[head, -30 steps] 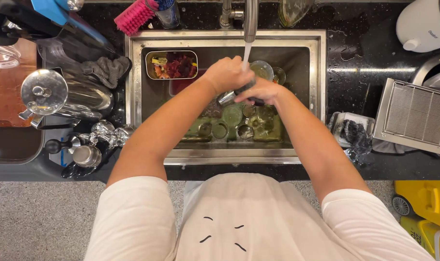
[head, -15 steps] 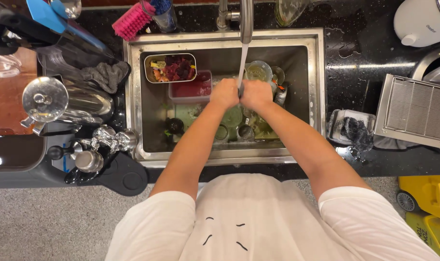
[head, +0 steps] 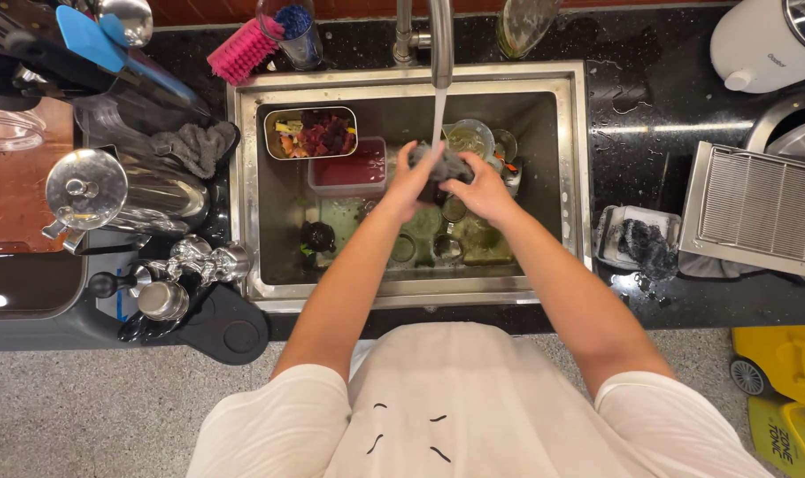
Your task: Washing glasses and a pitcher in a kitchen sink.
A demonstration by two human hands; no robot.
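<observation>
Both hands, left hand (head: 408, 184) and right hand (head: 482, 188), close around a dark cloth (head: 442, 165) under the running tap (head: 438, 42), mid-sink (head: 562, 257); judged a rinsing step, wringing likely next. Near the sink's back-left corner, a metal tray (head: 310, 133) holds food scraps, a pink tub (head: 347, 170) reddish liquid.

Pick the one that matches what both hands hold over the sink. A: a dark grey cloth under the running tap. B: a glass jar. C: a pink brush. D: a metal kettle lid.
A: the left hand and right hand grip a dark grey cloth right where the water falls from the tap; the pink brush lies on the counter behind the sink.
</observation>
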